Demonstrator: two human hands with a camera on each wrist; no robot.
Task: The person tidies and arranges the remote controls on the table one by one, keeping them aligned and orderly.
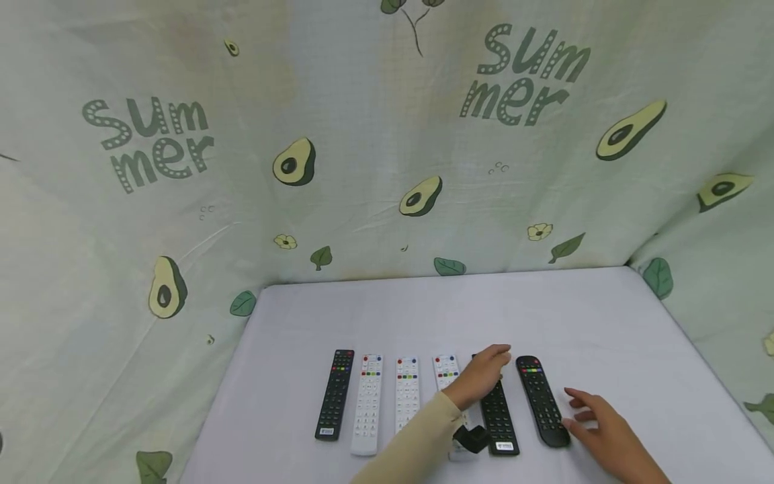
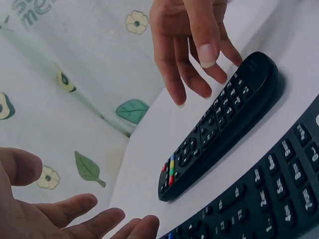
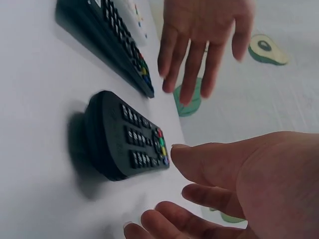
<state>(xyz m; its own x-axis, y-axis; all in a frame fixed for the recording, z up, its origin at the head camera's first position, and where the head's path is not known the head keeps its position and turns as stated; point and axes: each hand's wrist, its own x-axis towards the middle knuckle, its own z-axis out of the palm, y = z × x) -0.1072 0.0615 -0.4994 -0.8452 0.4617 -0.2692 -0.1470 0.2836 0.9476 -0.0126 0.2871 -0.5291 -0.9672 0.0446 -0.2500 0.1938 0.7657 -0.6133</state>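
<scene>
In the head view, a black remote control with rounded ends lies on the white table, its colored buttons at the far end. Right of it is my right hand, fingers loosely bent, thumb tip close to the remote's near end. Left of that remote, my left hand hovers over a squarer black remote and hides its upper part. The left wrist view shows the left hand's fingers spread and holding nothing. Nothing is between the thumb and fingers of the right hand in the right wrist view.
Further left lie a white remote partly behind my left forearm, two more white remotes and a black remote. All form one row on the white table. Behind and beside the table hangs an avocado-patterned cloth.
</scene>
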